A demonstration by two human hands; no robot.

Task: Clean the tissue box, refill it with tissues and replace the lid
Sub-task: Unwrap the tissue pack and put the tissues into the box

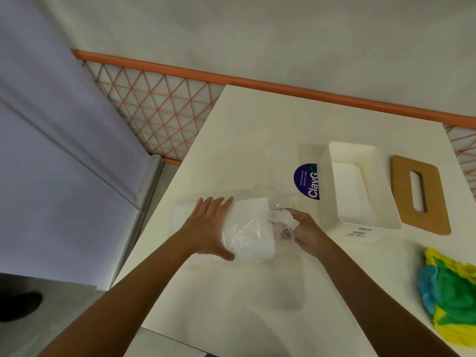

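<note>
The tissue box [325, 202] partly hides a purple sticker [305, 182] reading "ClayG".

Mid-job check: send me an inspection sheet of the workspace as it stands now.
Surface: white table; round purple sticker on it, partly hidden by the box.
Job's things: white tissue box upright, lid off; wooden lid lying flat beside it on its right; plastic-wrapped tissue pack held in both hands.
Clutter: yellow, green and blue cloth bunched at the table's right edge.
Hands: left hand grips the pack's side; right hand pinches its wrapper end.
Cables: nothing seen.
Surroundings: orange lattice railing, plain wall, glass partition at left, dark shoe on the floor.
</note>
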